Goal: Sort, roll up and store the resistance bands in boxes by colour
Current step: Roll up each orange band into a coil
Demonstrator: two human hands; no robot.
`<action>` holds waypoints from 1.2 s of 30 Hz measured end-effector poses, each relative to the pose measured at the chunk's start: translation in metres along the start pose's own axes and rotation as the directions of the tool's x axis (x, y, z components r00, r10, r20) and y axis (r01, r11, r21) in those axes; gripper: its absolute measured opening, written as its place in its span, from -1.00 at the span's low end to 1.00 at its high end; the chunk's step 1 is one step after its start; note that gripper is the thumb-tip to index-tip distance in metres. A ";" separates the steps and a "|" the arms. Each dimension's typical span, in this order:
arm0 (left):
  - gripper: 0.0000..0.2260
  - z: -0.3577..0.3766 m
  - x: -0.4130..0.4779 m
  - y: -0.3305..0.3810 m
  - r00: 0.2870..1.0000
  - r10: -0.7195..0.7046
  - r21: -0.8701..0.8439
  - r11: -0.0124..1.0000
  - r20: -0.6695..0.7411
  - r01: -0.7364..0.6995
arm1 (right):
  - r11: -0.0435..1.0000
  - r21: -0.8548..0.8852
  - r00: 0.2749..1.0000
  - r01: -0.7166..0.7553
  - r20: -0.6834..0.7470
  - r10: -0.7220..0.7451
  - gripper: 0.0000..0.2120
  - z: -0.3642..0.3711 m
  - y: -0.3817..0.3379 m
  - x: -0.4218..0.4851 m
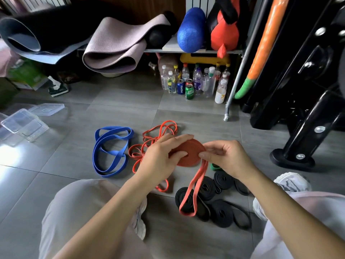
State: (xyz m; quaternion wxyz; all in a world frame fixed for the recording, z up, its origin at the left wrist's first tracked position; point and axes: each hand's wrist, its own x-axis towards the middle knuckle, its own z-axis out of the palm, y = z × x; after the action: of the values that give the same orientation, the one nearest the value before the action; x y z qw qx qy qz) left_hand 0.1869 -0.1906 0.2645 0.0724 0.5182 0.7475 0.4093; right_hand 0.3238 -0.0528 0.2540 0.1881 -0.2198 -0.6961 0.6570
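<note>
a red coil (190,150) is held above the floor, gripped in curled fingers by the left hand (158,157) and pinched at its edge by the right hand (227,157). its loose tail is draped over black rolls (222,214), with a blue band (119,153) laid further left.

The left forearm (112,212) and right forearm (291,208), both bare, reach from the near edge and converge at the middle. The left hand (160,157) grips the red roll (191,153), fingers (179,138) curled over its far edge, thumb on its face. The right hand (228,157) pinches the roll's right edge between thumb and forefinger.
</note>
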 end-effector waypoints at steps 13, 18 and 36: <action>-0.55 0.004 0.007 0.016 0.975 -0.201 -0.320 0.934 -0.098 0.160 | 0.996 0.043 0.990 0.077 -0.121 -0.071 -0.74 -0.003 -0.002 0.002; -0.65 0.005 0.006 0.009 0.993 -0.112 -0.027 0.993 0.046 0.113 | 0.989 -0.137 0.998 0.053 -0.033 -0.058 -0.66 -0.008 0.003 0.003; -0.75 0.000 0.010 0.006 0.921 -0.391 -0.428 0.832 -0.003 0.352 | 0.995 -0.079 0.991 0.066 -0.114 -0.074 -0.71 0.000 0.000 0.001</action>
State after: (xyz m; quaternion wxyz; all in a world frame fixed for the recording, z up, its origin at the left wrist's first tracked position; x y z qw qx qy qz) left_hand 0.1864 -0.1820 0.2715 0.2261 0.3162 0.7306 0.5614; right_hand 0.3234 -0.0519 0.2538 0.2430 -0.2400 -0.7154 0.6095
